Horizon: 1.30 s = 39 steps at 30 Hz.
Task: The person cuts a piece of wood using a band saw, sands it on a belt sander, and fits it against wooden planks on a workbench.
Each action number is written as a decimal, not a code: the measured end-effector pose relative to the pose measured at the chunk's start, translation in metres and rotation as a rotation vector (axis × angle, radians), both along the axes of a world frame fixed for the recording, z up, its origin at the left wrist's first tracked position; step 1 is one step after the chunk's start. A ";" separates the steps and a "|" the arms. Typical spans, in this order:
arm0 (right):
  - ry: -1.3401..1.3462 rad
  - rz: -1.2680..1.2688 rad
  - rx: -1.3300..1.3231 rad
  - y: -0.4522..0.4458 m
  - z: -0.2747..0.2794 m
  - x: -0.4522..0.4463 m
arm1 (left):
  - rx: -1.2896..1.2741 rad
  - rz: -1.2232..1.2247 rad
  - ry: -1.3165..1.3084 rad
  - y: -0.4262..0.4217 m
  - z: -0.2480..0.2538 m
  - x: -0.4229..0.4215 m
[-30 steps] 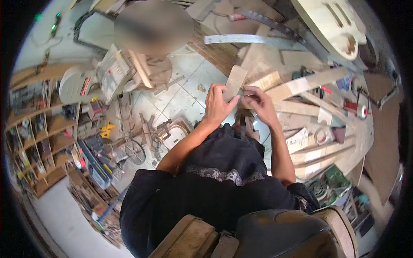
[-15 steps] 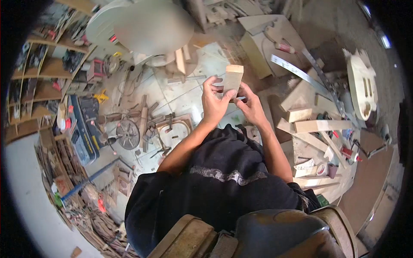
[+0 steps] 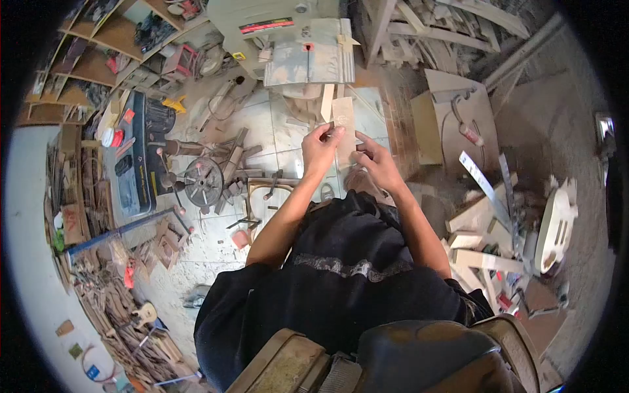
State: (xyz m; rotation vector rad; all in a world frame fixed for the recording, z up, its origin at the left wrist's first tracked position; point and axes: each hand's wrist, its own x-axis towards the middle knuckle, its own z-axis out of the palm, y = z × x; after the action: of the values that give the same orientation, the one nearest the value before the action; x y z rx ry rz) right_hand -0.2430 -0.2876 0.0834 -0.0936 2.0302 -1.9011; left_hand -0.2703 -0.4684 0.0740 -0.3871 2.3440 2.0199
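Observation:
A pale, flat wooden block [image 3: 343, 126] is held upright in front of my chest, its broad face toward me. My left hand [image 3: 319, 152] grips it by the left edge, thumb on the face. On the other side my right hand [image 3: 381, 165] holds the lower right edge between thumb and bent fingers. Some of the fingers behind the wood are hidden. Just beyond the block, a strip of light wood [image 3: 327, 103] leans below a dusty machine with a metal table [image 3: 295, 62].
To the left are a blue-and-black case [image 3: 134, 157], a spoked wheel [image 3: 204, 183] and shelves [image 3: 124, 36]. Wood scraps [image 3: 488, 261], a metal ruler [image 3: 483, 180] and a cream slotted panel [image 3: 554, 229] lie on the right. Loose pieces litter the tiled floor [image 3: 262, 118].
My view has shifted, bringing the machine fully into sight ahead. The block has turned from showing its end to showing its broad face, and both hands still hold it.

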 end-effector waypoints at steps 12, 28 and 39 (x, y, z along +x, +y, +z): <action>-0.187 0.166 -0.026 -0.038 -0.048 -0.169 | 0.275 0.260 -0.142 -0.033 -0.068 -0.129; -0.234 -0.046 0.002 -0.087 -0.096 -0.227 | 0.225 0.418 -0.147 -0.170 -0.101 -0.194; -0.158 -0.109 0.036 -0.108 -0.108 -0.242 | -0.135 0.353 -0.001 -0.236 -0.113 -0.273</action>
State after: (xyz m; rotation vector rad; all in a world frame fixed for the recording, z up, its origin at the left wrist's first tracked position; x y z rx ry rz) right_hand -0.4852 -0.3952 -0.0248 0.1739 1.9979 -1.8703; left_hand -0.5433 -0.7042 -0.0393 -0.8625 2.5706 1.9878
